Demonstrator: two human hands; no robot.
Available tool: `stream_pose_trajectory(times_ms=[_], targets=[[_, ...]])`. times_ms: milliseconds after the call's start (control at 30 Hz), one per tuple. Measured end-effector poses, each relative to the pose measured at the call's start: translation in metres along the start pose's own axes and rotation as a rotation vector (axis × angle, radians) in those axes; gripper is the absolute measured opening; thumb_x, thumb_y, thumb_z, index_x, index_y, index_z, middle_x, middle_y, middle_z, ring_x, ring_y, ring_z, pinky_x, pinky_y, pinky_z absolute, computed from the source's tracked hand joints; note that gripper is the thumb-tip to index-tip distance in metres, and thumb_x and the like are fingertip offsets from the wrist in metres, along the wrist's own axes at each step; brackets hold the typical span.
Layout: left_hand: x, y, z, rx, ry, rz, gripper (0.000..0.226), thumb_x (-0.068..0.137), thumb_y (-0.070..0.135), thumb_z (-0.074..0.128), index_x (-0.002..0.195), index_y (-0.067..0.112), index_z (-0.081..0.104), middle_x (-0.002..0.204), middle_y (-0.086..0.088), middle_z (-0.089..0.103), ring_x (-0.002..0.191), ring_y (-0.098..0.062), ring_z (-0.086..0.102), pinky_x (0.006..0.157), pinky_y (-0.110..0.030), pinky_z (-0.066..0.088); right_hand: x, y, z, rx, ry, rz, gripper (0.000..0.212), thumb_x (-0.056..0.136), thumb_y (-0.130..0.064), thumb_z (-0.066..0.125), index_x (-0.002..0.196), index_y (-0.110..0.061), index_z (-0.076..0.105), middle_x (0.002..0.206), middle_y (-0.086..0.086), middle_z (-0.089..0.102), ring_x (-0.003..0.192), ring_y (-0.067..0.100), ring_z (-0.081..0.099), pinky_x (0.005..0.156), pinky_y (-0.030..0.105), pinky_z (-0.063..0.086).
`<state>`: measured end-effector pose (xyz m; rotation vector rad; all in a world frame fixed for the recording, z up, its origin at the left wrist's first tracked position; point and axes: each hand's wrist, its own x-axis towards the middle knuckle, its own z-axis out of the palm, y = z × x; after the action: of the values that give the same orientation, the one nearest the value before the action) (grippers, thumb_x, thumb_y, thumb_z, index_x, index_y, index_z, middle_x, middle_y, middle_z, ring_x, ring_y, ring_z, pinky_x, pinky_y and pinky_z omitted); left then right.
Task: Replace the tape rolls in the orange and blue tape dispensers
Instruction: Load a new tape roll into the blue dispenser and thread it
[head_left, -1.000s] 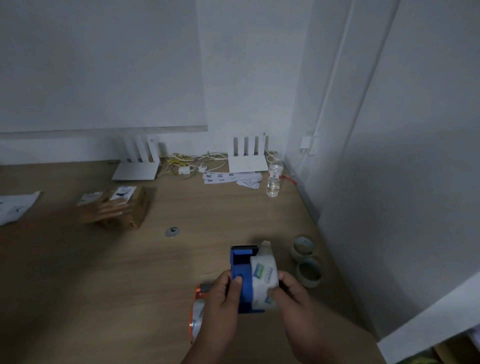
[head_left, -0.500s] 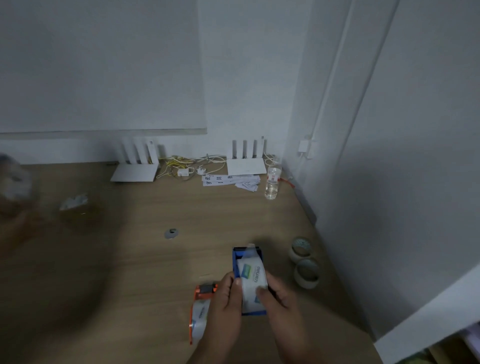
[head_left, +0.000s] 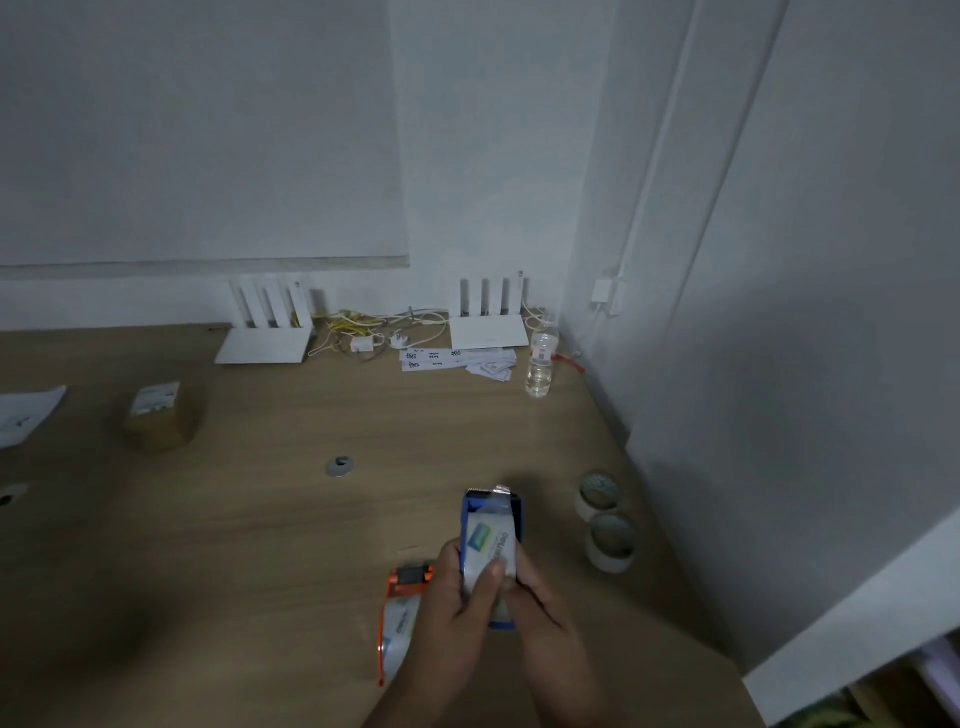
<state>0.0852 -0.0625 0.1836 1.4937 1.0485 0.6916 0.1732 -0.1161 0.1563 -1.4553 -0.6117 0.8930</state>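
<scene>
Above the wooden table I hold the blue tape dispenser, its cutter end pointing away from me. A clear tape roll with a printed label sits inside its frame. My left hand grips the dispenser's left side, thumb pressed on the roll. My right hand clasps the right side and the roll's near edge. The orange tape dispenser lies on the table left of my hands, a clear roll in it.
Two used tape cores stand near the right wall. A water bottle, two white routers, cables and paper slips line the back. A small cardboard box, a grey cable grommet and a sheet of paper lie left.
The tape roll, tilted out to the dispenser's right side a second ago, now sits within the blue frame. Another person's hand at the cardboard box has left the view.
</scene>
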Motion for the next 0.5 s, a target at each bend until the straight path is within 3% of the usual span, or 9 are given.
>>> stream_pose_trajectory(times_ms=[67, 167, 267, 333, 433, 500], targets=[[-0.002, 0.000, -0.003, -0.007, -0.033, 0.020, 0.016, 0.102, 0.000, 0.059, 0.100, 0.016, 0.057, 0.082, 0.009, 0.062, 0.069, 0.030, 0.058, 0.065, 0.007, 0.044, 0.003, 0.002, -0.002, -0.037, 0.007, 0.054, 0.038, 0.099, -0.004, 0.044, 0.110, -0.030, 0.070, 0.097, -0.020, 0.077, 0.090, -0.009, 0.069, 0.074, 0.003, 0.050], [-0.003, 0.004, -0.005, -0.011, -0.040, 0.004, 0.017, 0.103, 0.001, 0.058, 0.101, 0.018, 0.057, 0.083, 0.008, 0.062, 0.068, 0.030, 0.058, 0.063, 0.006, 0.045, 0.011, 0.000, -0.003, -0.120, 0.034, 0.079, 0.031, 0.101, -0.018, 0.046, 0.106, -0.029, 0.075, 0.103, -0.005, 0.077, 0.092, 0.002, 0.072, 0.089, 0.025, 0.057], [-0.004, 0.006, -0.007, -0.001, -0.033, 0.021, 0.018, 0.103, 0.002, 0.057, 0.104, 0.020, 0.058, 0.087, 0.009, 0.065, 0.071, 0.029, 0.060, 0.065, 0.006, 0.045, 0.019, -0.013, -0.005, -0.125, 0.045, 0.040, 0.027, 0.100, -0.020, 0.048, 0.103, -0.022, 0.075, 0.097, 0.000, 0.078, 0.090, 0.013, 0.074, 0.089, 0.039, 0.058], [-0.005, 0.008, -0.007, 0.002, -0.039, 0.039, 0.016, 0.103, 0.002, 0.057, 0.111, 0.015, 0.058, 0.088, 0.010, 0.066, 0.073, 0.029, 0.060, 0.066, 0.007, 0.045, 0.028, -0.020, -0.008, -0.098, 0.037, 0.038, 0.021, 0.098, -0.021, 0.053, 0.102, -0.021, 0.074, 0.096, 0.004, 0.078, 0.088, 0.017, 0.075, 0.082, 0.038, 0.060], [-0.008, 0.005, -0.008, -0.020, -0.072, 0.070, 0.016, 0.103, 0.001, 0.057, 0.112, 0.014, 0.060, 0.088, 0.009, 0.065, 0.076, 0.031, 0.058, 0.067, 0.008, 0.043, 0.038, -0.027, -0.011, -0.033, -0.021, 0.110, 0.018, 0.095, -0.023, 0.058, 0.102, -0.015, 0.074, 0.093, 0.009, 0.078, 0.083, 0.020, 0.076, 0.063, 0.026, 0.058], [-0.010, 0.003, -0.007, -0.016, -0.073, 0.072, 0.016, 0.103, 0.002, 0.058, 0.114, 0.014, 0.060, 0.088, 0.010, 0.065, 0.077, 0.032, 0.056, 0.069, 0.008, 0.043, 0.044, -0.029, -0.011, -0.028, -0.031, 0.150, 0.022, 0.093, -0.028, 0.062, 0.099, -0.011, 0.074, 0.090, 0.010, 0.078, 0.083, 0.022, 0.076, 0.061, 0.026, 0.057]])
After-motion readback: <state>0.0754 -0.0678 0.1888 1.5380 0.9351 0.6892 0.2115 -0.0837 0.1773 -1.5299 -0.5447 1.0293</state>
